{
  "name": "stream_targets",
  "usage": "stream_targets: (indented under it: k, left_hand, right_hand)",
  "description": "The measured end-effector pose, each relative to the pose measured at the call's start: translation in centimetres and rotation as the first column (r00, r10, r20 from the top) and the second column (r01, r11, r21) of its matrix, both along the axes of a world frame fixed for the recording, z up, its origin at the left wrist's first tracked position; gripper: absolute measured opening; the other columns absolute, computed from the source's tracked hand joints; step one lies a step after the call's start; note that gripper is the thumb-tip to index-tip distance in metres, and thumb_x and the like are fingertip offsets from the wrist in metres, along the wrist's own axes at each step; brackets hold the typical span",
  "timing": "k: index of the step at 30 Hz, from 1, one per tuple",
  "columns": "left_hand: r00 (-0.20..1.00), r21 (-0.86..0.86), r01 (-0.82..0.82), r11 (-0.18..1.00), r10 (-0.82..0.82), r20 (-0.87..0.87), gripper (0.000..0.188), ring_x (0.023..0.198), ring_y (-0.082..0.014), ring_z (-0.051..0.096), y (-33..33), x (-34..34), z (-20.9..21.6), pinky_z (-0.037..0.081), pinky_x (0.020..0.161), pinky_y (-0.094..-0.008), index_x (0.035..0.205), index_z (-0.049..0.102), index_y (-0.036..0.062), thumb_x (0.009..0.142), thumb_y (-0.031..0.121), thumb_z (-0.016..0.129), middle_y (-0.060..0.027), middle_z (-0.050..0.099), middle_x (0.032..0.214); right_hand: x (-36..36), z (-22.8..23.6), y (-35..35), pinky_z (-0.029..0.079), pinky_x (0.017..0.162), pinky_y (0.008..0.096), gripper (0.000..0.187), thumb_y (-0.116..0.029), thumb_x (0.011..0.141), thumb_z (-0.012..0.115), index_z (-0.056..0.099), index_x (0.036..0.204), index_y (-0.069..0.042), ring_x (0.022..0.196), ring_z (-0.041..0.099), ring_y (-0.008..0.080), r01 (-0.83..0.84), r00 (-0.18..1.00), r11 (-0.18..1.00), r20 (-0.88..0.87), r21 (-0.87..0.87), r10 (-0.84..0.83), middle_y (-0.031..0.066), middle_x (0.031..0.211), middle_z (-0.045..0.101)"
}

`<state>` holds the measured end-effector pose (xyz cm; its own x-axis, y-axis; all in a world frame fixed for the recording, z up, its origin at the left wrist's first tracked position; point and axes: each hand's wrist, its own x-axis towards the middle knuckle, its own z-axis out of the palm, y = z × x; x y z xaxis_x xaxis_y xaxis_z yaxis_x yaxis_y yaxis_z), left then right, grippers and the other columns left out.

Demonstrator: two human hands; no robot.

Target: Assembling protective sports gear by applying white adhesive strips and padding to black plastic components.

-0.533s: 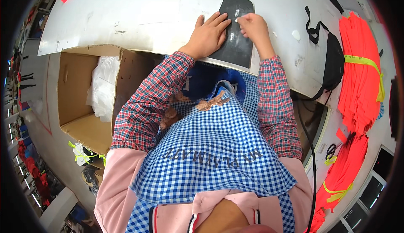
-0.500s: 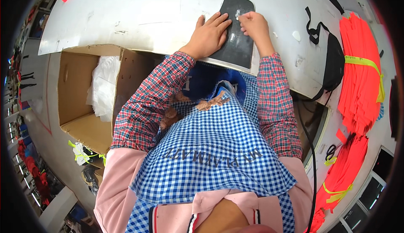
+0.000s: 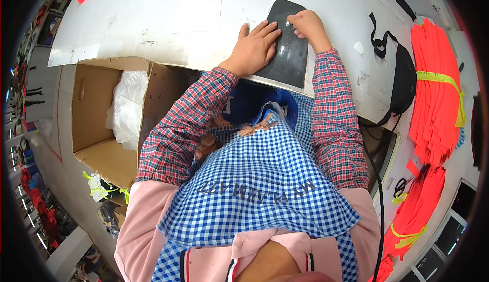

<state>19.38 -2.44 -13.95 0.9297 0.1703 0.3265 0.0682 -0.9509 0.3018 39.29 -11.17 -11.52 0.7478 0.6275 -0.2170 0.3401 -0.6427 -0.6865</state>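
A black flat panel (image 3: 285,60) with a rounded far end lies on the white table, its surface showing whitish smears. My left hand (image 3: 253,48) rests flat on the panel's left edge, fingers spread toward the far end. Over the panel's far right part, my right hand (image 3: 307,26) is closed in a pinch. A small white piece (image 3: 288,23), perhaps chalk, shows at its fingertips; most of it is hidden by the fingers.
The white table (image 3: 168,12) has an open cardboard box (image 3: 97,147) with clear plastic bags (image 3: 127,106) by its front left. A black bag-like piece with straps (image 3: 402,78) lies right, beside tied bundles of orange-red fabric (image 3: 433,98). Black scissors (image 3: 400,186) lie nearby.
My right hand has shifted slightly farther away along the panel, still pinching. The left hand keeps its place on the panel, and the whole view has tilted a little.
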Motion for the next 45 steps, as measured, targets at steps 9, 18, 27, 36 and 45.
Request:
stream_targets:
  k: [9, 18, 27, 36, 45]
  left_hand:
    - [1.000, 0.008, -0.009, 1.000, 0.009, 0.008, 0.044, 0.144, -0.0278, 0.037, 0.1, -0.1, -0.1, 0.025, 0.114, -0.0589, 0.142, 0.051, 0.0126, 0.099, 0.023, 0.047, -0.0077, 0.045, 0.152]
    - [1.000, -0.014, -0.007, 1.000, 0.007, 0.002, 0.044, 0.144, -0.0280, 0.036, 0.0, -0.1, 0.1, 0.024, 0.115, -0.0592, 0.142, 0.051, 0.0126, 0.099, 0.023, 0.047, -0.0078, 0.044, 0.153]
    - [1.000, -0.030, -0.002, 1.000, 0.002, 0.013, 0.044, 0.145, -0.0297, 0.034, -0.1, -0.1, 0.0, 0.023, 0.116, -0.0588, 0.142, 0.050, 0.0115, 0.099, 0.022, 0.048, -0.0096, 0.042, 0.153]
    - [0.992, -0.118, -0.020, 0.993, 0.034, 0.121, 0.041, 0.140, -0.0355, 0.039, -0.4, -0.3, 0.1, 0.027, 0.115, -0.0542, 0.136, 0.053, 0.0083, 0.096, 0.018, 0.053, -0.0168, 0.047, 0.146]
    - [0.971, -0.467, -0.038, 0.883, 0.143, 0.190, 0.028, 0.103, -0.0370, 0.058, -1.6, -2.9, 3.5, 0.048, 0.090, -0.0421, 0.115, 0.064, 0.0023, 0.087, 0.005, 0.063, -0.0168, 0.062, 0.108]
  right_hand:
    - [0.1, 0.6, -0.1, 0.055, 0.078, 0.0407, 0.038, -0.042, 0.080, 0.069, 0.075, 0.090, -0.006, 0.083, 0.071, 0.0305, -0.055, 0.997, 0.994, -0.050, -0.090, 0.051, 0.0130, 0.083, 0.074]
    - [-0.8, 0.1, -1.0, 0.055, 0.077, 0.0415, 0.033, -0.037, 0.080, 0.069, 0.074, 0.089, -0.005, 0.082, 0.071, 0.0316, -0.033, 0.991, 0.998, 0.127, 0.050, 0.026, 0.0150, 0.086, 0.074]
    - [-5.6, -1.5, -4.9, 0.050, 0.082, 0.0436, 0.021, -0.024, 0.087, 0.067, 0.067, 0.089, -0.003, 0.090, 0.064, 0.0351, 0.160, 0.907, 0.921, 0.315, 0.355, -0.279, 0.0170, 0.095, 0.069]
    - [-7.9, -0.3, -5.7, 0.052, 0.076, 0.0375, 0.022, -0.025, 0.088, 0.070, 0.067, 0.090, -0.004, 0.083, 0.066, 0.0270, 0.153, 0.948, 0.845, 0.165, 0.513, -0.271, 0.0136, 0.094, 0.070]
    - [-5.0, -1.4, -9.5, 0.048, 0.080, 0.0271, 0.018, -0.017, 0.094, 0.068, 0.068, 0.098, 0.001, 0.087, 0.060, 0.0114, 0.400, 0.896, 0.529, -0.198, 0.749, -0.398, 0.0047, 0.093, 0.069]
